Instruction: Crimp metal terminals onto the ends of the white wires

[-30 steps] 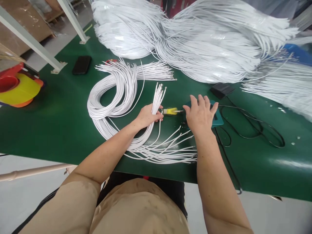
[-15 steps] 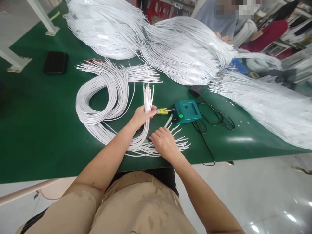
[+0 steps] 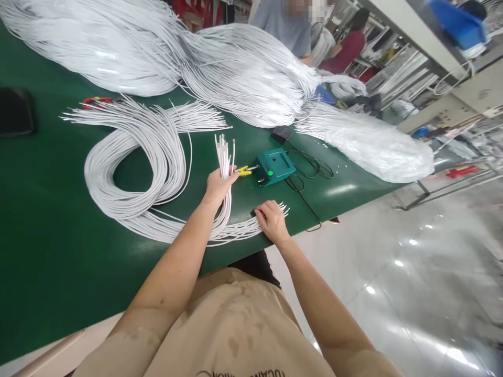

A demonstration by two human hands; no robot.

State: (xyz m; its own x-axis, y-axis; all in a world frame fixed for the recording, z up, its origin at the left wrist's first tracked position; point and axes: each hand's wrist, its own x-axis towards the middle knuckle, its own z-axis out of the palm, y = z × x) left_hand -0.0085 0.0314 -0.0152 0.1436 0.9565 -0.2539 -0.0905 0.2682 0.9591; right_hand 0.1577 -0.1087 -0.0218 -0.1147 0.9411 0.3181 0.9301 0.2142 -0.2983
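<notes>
My left hand (image 3: 219, 186) is closed around an upright bunch of white cables (image 3: 225, 157), whose tips point up above the fingers. A yellow-handled clip (image 3: 244, 171) lies between the left fingertips and a small teal box (image 3: 275, 166) with a bright green spot on its front; whether the fingers touch the clip I cannot tell. My right hand (image 3: 272, 221) is closed over the lower white cables (image 3: 239, 230), near their loose ends (image 3: 283, 209). Something small and dark (image 3: 253, 213) shows by the right fingers.
A coil of white cables (image 3: 98, 180) lies on the green table (image 3: 47, 251), with red-handled tool parts (image 3: 95, 102) behind it. Large cable piles (image 3: 243, 68) spread across the back. A black adapter (image 3: 281, 134), its cord and a dark phone-like object (image 3: 15, 111) lie around. Co-workers (image 3: 281, 26) are beyond.
The view has swung to the right. My right hand has shifted along the lower cables toward their ends, bunching the spread tips closer together. My left hand keeps its hold on the upright bunch.
</notes>
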